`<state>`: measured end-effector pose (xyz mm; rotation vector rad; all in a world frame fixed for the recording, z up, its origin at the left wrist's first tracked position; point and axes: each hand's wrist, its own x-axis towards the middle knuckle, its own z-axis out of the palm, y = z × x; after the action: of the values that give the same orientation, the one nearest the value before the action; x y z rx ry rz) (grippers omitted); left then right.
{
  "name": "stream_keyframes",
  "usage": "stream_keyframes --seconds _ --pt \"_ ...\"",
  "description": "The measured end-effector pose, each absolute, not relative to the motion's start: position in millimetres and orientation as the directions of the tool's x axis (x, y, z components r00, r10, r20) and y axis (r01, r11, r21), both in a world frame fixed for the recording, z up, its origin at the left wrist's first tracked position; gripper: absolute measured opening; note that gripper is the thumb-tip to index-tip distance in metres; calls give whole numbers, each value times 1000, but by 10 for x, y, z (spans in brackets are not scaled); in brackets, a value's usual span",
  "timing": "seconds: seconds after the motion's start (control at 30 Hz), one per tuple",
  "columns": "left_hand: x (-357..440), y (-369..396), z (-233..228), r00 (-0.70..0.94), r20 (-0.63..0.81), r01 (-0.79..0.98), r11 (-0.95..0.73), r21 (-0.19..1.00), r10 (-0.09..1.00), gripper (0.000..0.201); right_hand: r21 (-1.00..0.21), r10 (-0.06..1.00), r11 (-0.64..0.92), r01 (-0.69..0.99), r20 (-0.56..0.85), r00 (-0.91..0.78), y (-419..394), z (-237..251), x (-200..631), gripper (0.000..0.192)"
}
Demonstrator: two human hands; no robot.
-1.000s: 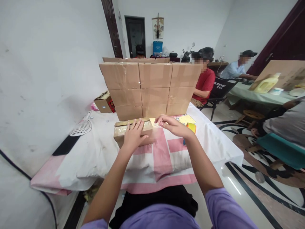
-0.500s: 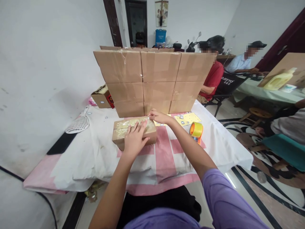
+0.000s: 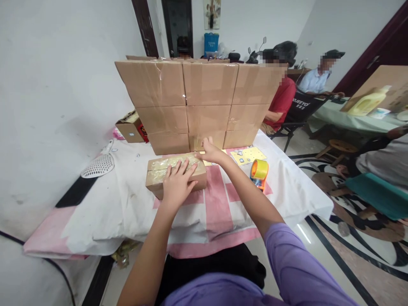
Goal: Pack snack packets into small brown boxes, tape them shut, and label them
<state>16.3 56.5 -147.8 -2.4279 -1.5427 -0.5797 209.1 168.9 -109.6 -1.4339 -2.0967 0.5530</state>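
Note:
A small cardboard box [image 3: 175, 191] lies on the table, its top covered with shiny clear tape [image 3: 156, 165]. Flat on that top rests my left hand [image 3: 179, 180], fingers spread. At the box's far right corner is my right hand [image 3: 212, 151]; its thumb touches the edge, while the other fingers are raised and apart from the thumb. Nothing shows between them. Right of my right forearm stands a tape dispenser [image 3: 259, 183] with a yellow roll of tape [image 3: 259, 168].
Behind the box rises a stack of taped cartons [image 3: 208, 85]. A white perforated skimmer [image 3: 98, 165] lies left on the cloth-covered table [image 3: 127, 216]. Yellow patterned sheets [image 3: 248, 155] are by the stack. Other people sit to the right, one in a red shirt [image 3: 283, 100].
My right hand's fingers have lifted and parted from the thumb at the box corner. My left hand stays flat on the box. The whole view has shifted slightly.

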Motion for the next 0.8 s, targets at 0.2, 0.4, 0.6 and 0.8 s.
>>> stream_keyframes --seconds 0.2,0.4,0.6,0.8 --pt "148 547 -1479 386 445 892 -450 44 808 58 -744 970 241 623 186 -154 1760 -1301 2064 28" --pt "149 554 -1484 374 447 888 -453 80 813 57 -721 988 77 688 150 46 1819 -1654 2514 21" --pt "163 560 -1463 370 455 886 -454 89 810 56 -566 993 -9 824 94 75 1756 -2020 2820 27" --pt "159 540 -1490 372 474 887 -456 71 798 56 -426 994 3 905 103 45 1725 -2210 2648 33"
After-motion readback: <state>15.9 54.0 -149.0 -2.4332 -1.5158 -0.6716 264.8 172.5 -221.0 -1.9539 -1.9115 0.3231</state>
